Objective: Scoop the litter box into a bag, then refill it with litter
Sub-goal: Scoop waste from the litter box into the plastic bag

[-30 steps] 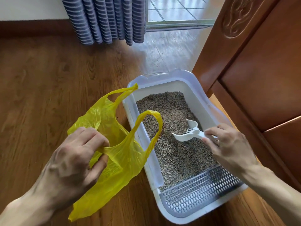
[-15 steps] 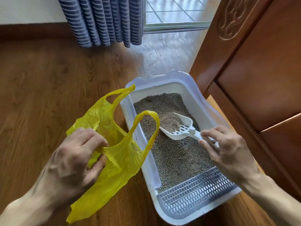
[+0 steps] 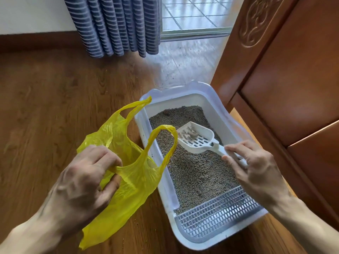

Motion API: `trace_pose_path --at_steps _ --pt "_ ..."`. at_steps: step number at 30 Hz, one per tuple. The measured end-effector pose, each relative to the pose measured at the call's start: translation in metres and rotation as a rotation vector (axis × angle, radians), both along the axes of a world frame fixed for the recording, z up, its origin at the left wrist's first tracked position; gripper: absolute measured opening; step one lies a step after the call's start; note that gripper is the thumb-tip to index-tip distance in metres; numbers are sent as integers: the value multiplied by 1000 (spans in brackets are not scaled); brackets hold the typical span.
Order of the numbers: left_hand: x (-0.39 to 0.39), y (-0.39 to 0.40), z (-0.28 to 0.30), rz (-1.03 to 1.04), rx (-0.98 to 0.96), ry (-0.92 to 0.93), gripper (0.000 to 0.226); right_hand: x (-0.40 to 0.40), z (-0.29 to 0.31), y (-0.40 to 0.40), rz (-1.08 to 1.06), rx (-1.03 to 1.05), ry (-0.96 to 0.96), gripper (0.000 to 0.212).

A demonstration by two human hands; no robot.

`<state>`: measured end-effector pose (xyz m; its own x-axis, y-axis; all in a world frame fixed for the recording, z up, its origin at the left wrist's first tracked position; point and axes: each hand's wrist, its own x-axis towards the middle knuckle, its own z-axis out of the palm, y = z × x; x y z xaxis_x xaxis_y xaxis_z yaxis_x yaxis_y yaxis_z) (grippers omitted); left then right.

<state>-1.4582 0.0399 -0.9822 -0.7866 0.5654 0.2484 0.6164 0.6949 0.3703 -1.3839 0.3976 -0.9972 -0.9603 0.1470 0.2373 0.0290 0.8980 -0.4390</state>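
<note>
The litter box (image 3: 227,114) sits on the wooden floor (image 3: 55,98) beside a carved door (image 3: 293,70), its long axis running away from the person, grated step nearest. The right hand (image 3: 256,162) pinches the handle of the white scoop (image 3: 197,139), which is raised over the litter (image 3: 198,171) with a few grains in its slotted bowl, pointing left. The left hand (image 3: 82,178) grips the yellow bag (image 3: 132,173) just left of the box wall, one loop touching the scoop's tip. Judged next: the scoop must travel left, over the rim, into a mouth not held wide. No brand or writing is legible.
</note>
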Motion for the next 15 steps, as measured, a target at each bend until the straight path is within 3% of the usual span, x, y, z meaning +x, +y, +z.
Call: trace_pose_path --at_steps 15 --pt "-4 -3 0 18 7 -33 22 -61 -8 -27 -72 49 -83 15"
